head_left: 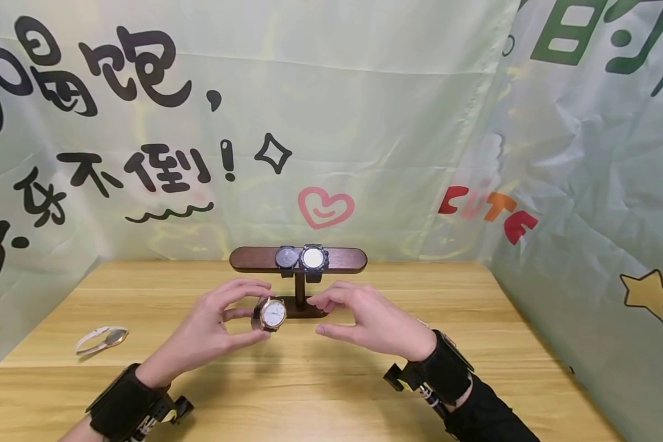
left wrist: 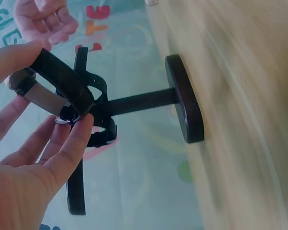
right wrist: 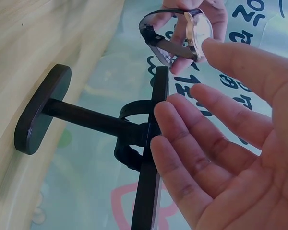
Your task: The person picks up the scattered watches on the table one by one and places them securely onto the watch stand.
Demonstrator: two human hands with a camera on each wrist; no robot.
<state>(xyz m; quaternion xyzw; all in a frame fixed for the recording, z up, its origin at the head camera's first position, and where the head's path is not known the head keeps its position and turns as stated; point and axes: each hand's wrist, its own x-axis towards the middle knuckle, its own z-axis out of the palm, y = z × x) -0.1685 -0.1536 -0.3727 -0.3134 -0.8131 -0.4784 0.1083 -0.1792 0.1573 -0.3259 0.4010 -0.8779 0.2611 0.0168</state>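
Note:
My left hand holds a wristwatch by its dark strap, between thumb and fingers. The watch has a white dial and a gold-coloured case, and its strap is closed in a loop. To its right, my right hand is held with fingers loosely extended and nothing in them, apart from the watch. Behind both hands stands a dark wooden watch stand. Its bar carries two dark watches side by side, one with a dark dial and one with a pale dial.
A watch with a white strap lies on the wooden table at the left. Printed cloth hangs behind the table and along its sides. Each wrist wears a black band with a small camera.

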